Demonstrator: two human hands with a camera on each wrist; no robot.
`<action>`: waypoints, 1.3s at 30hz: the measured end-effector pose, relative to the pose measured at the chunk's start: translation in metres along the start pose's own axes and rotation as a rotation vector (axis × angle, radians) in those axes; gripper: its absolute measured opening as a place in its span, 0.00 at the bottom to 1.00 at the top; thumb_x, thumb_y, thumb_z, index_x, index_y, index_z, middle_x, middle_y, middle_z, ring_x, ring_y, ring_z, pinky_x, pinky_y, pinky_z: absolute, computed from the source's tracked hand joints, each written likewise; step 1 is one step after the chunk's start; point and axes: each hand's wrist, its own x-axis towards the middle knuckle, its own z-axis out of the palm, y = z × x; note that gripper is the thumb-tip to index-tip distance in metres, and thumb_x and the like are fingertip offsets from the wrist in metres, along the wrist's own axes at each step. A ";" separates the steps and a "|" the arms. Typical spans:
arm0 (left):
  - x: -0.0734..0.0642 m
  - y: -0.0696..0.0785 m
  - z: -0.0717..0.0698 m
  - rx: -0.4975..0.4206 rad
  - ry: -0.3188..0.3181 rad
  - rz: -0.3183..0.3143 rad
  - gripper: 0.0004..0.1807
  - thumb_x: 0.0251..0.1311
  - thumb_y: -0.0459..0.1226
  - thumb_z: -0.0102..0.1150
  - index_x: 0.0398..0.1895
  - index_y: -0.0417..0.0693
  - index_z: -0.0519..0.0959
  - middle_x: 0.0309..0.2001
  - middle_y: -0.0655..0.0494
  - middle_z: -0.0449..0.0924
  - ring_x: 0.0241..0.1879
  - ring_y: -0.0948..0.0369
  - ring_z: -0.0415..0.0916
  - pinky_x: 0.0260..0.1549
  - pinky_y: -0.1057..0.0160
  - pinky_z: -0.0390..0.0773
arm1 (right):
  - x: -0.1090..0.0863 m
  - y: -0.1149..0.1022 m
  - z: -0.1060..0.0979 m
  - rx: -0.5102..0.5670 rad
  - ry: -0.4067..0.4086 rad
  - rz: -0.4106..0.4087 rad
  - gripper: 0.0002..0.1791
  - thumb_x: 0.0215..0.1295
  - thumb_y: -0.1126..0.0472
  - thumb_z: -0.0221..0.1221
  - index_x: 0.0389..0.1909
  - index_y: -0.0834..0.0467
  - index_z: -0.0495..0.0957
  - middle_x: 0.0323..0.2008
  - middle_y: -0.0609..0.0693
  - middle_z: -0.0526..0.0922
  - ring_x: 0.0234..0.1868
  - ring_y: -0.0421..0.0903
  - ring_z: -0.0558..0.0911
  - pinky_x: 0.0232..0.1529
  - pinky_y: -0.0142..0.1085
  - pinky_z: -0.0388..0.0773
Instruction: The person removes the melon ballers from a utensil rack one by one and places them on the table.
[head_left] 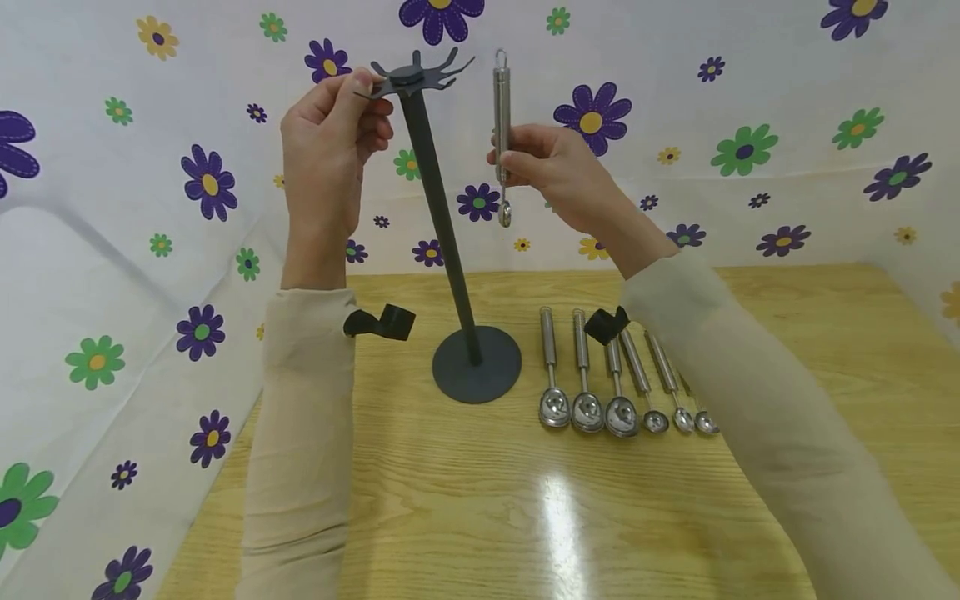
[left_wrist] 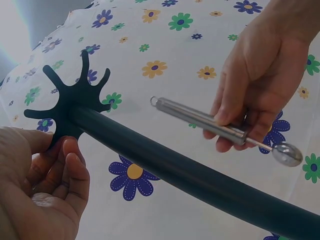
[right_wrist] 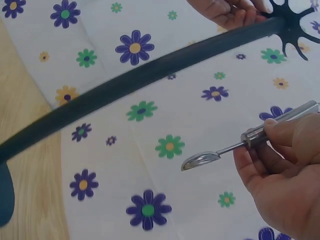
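Observation:
My left hand (head_left: 322,167) pinches one hook of a dark metal utensil stand (head_left: 435,200) between thumb and fingers. Several curved hooks fan out from its top, all bare, and the pole leans in the head view. Right of the pole, my right hand (head_left: 562,171) grips a steel melon baller (head_left: 502,100) by the lower handle. Its ring points up and its small bowl (right_wrist: 202,159) hangs below the fingers. In the left wrist view the handle ring (left_wrist: 154,101) is apart from the hooks.
Several steel scoops (head_left: 587,410) of different sizes lie in a row on the wooden table (head_left: 450,500), partly hidden by my right sleeve (head_left: 757,400). The stand's round base (head_left: 457,379) rests left of them. A flowered cloth (head_left: 525,242) hangs behind.

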 end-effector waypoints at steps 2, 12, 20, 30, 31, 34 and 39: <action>0.000 -0.001 0.000 -0.005 -0.001 -0.004 0.08 0.74 0.31 0.58 0.39 0.37 0.85 0.32 0.44 0.82 0.27 0.57 0.77 0.35 0.67 0.80 | -0.010 0.002 -0.011 -0.035 0.013 0.023 0.15 0.79 0.65 0.54 0.60 0.65 0.78 0.54 0.56 0.82 0.55 0.54 0.80 0.64 0.43 0.75; 0.000 0.000 0.000 -0.011 -0.007 0.002 0.08 0.74 0.31 0.58 0.39 0.36 0.85 0.32 0.44 0.82 0.27 0.57 0.76 0.35 0.67 0.80 | -0.065 0.012 -0.076 -0.174 0.069 0.124 0.16 0.76 0.60 0.61 0.59 0.62 0.78 0.51 0.50 0.87 0.54 0.50 0.83 0.75 0.55 0.58; 0.000 -0.001 0.001 -0.015 -0.005 0.002 0.08 0.74 0.31 0.58 0.39 0.36 0.85 0.31 0.44 0.81 0.27 0.56 0.76 0.34 0.66 0.79 | -0.112 0.016 -0.116 -0.347 0.119 0.214 0.18 0.73 0.53 0.65 0.55 0.60 0.80 0.52 0.43 0.87 0.58 0.46 0.79 0.74 0.59 0.55; -0.001 0.001 0.002 -0.015 -0.003 0.001 0.08 0.74 0.31 0.57 0.39 0.36 0.85 0.31 0.44 0.81 0.26 0.57 0.76 0.34 0.67 0.79 | -0.159 0.027 -0.145 -0.342 0.163 0.224 0.11 0.74 0.61 0.63 0.53 0.59 0.81 0.42 0.41 0.88 0.47 0.40 0.84 0.55 0.29 0.72; -0.001 0.001 0.002 -0.012 -0.003 0.001 0.08 0.74 0.31 0.58 0.39 0.36 0.85 0.31 0.44 0.81 0.27 0.57 0.76 0.34 0.67 0.79 | -0.163 0.029 -0.146 -0.332 0.171 0.221 0.10 0.74 0.62 0.63 0.53 0.58 0.81 0.42 0.40 0.88 0.46 0.40 0.84 0.54 0.28 0.72; -0.001 0.001 0.001 -0.001 0.002 0.000 0.08 0.74 0.31 0.58 0.40 0.37 0.85 0.31 0.44 0.81 0.27 0.57 0.76 0.34 0.67 0.79 | -0.171 0.034 -0.150 -0.254 0.179 0.187 0.10 0.73 0.68 0.61 0.52 0.59 0.81 0.40 0.44 0.88 0.42 0.42 0.85 0.51 0.25 0.75; 0.000 0.001 0.001 -0.007 0.010 -0.014 0.07 0.74 0.31 0.58 0.40 0.36 0.85 0.31 0.45 0.82 0.27 0.57 0.76 0.34 0.67 0.80 | -0.184 0.038 -0.155 -0.222 0.201 0.191 0.11 0.73 0.71 0.61 0.50 0.55 0.83 0.39 0.44 0.88 0.39 0.42 0.85 0.49 0.25 0.76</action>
